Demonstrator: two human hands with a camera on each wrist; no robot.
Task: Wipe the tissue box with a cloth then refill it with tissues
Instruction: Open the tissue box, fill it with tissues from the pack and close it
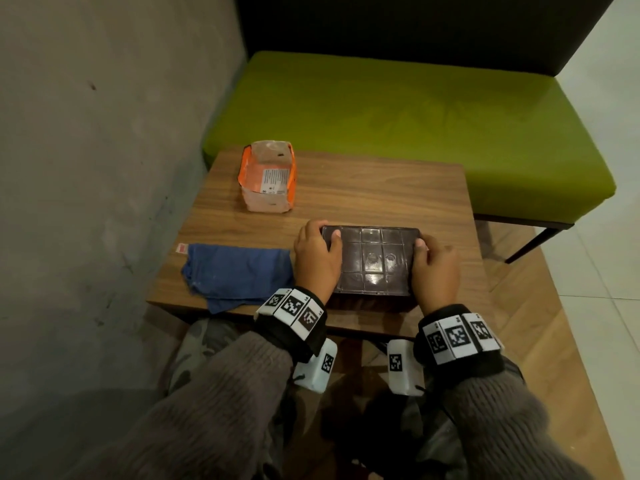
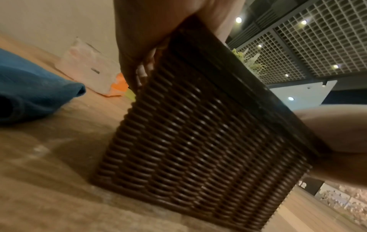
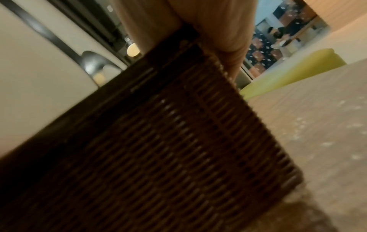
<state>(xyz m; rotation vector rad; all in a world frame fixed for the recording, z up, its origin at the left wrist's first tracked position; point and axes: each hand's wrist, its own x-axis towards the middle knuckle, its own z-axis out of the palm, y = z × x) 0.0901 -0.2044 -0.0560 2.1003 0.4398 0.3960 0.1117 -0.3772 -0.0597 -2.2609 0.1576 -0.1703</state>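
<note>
A dark brown tissue box [image 1: 372,259] with woven-pattern sides [image 2: 190,141] [image 3: 168,141] stands on the wooden table [image 1: 363,192], its flat gridded face turned up. My left hand [image 1: 317,258] grips its left end, thumb on top. My right hand [image 1: 434,268] grips its right end, thumb on the top edge. A folded blue cloth [image 1: 239,275] [image 2: 33,87] lies on the table to the left of the box. An orange and white tissue pack [image 1: 268,176] [image 2: 89,67] sits at the table's far left.
A grey concrete wall [image 1: 86,150] runs along the table's left side. Behind the table stands a green bench [image 1: 415,109] with a dark backrest. Bare tabletop lies to the right of and behind the box.
</note>
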